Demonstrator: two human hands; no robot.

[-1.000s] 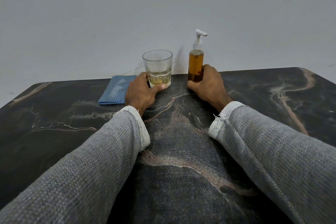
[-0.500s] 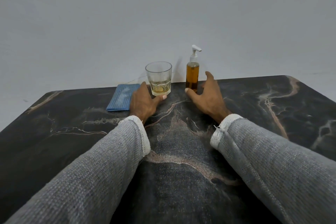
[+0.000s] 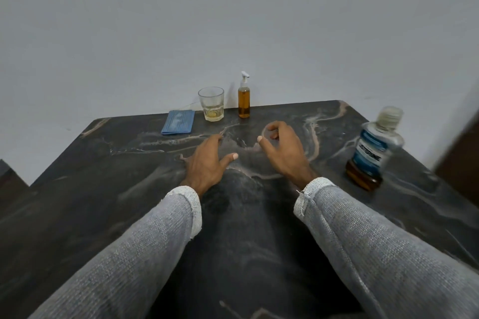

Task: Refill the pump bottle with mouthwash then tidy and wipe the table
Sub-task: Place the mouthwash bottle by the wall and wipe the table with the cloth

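Four things sit on the dark marbled table against a plain grey wall: a folded blue cloth, a glass with a little yellowish liquid, the amber-filled pump bottle just right of it, and the mouthwash bottle, blurred, near the right edge. Both grey-sleeved arms reach forward; the left hand lies spread and empty, and the right hand hovers, fingers loosely curled, holding nothing.

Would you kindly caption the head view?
Both empty hands, left hand and right hand, hover over table before pump bottle.
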